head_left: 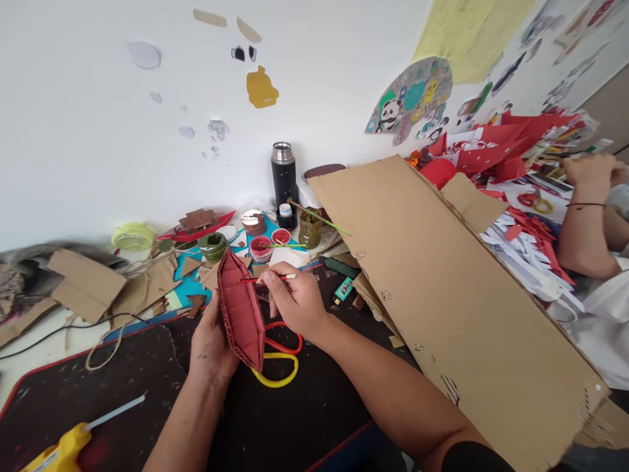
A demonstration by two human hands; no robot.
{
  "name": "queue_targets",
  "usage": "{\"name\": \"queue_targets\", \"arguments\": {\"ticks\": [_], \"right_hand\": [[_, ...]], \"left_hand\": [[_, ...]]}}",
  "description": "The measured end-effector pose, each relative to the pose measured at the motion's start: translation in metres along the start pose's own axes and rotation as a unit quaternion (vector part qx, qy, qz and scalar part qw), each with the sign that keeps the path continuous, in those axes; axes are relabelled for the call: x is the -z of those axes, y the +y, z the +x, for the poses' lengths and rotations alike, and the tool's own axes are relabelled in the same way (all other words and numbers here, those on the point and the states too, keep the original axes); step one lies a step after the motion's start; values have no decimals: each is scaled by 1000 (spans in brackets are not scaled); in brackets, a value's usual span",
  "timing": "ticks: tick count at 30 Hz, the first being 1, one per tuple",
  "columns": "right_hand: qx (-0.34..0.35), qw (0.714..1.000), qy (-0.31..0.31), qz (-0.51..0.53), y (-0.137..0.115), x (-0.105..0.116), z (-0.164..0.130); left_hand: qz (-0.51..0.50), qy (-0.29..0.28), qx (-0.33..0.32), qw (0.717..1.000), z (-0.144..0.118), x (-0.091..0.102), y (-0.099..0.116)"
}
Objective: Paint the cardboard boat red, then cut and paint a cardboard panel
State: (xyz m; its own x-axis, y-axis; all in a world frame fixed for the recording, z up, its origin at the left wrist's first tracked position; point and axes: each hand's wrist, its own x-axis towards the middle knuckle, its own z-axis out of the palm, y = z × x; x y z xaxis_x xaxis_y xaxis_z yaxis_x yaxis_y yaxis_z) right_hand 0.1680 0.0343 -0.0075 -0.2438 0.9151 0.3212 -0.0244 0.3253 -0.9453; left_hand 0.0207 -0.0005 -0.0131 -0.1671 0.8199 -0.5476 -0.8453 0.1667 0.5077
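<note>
A white wall (98,144) backs the dark surface (270,426). At centre, the left hand (211,344), its fingers partly hidden, curls around a tilted red cardboard piece (242,308); the right hand (297,301) pinches a slim red tool (251,280), its tip at the piece's inner face. Paint pots (261,249) stand beyond; a yellow glue gun (66,451) lies near left.

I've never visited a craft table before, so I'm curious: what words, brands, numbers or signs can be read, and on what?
None reads clearly.
Small green item: markings too small.
Dark mat: pale lettering, too blurred.
Yellow glue gun: pale strip, nothing legible.
</note>
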Motion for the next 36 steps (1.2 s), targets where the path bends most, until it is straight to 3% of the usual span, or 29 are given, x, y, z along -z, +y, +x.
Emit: {"name": "queue_targets", "arguments": {"ticks": [3, 8, 11, 14, 18, 22, 25, 30, 36], "right_hand": [[17, 1000, 9, 3, 0, 0, -1], [6, 1000, 4, -4, 1, 0, 0], [4, 999, 2, -36, 1, 1, 0], [22, 997, -9, -67, -1, 2, -1], [94, 988, -42, -113, -4, 1, -2], [130, 981, -59, -132, -4, -2, -3], [104, 989, -53, -92, -2, -2, -4], [20, 999, 8, 26, 2, 0, 0], [15, 998, 15, 64, 9, -1, 3]], "left_hand": [[4, 13, -17, 1000, 2, 3, 0], [13, -48, 6, 999, 1, 5, -2], [21, -31, -2, 999, 0, 3, -4], [55, -4, -65, 996, 2, 5, -7], [113, 22, -166, 979, 9, 13, -9], [107, 32, -162, 980, 15, 18, -6], [93, 28, -145, 985, 15, 15, -3], [97, 28, -142, 985, 6, 5, -5], [106, 27, -124, 986, 2, 4, -7]]}}
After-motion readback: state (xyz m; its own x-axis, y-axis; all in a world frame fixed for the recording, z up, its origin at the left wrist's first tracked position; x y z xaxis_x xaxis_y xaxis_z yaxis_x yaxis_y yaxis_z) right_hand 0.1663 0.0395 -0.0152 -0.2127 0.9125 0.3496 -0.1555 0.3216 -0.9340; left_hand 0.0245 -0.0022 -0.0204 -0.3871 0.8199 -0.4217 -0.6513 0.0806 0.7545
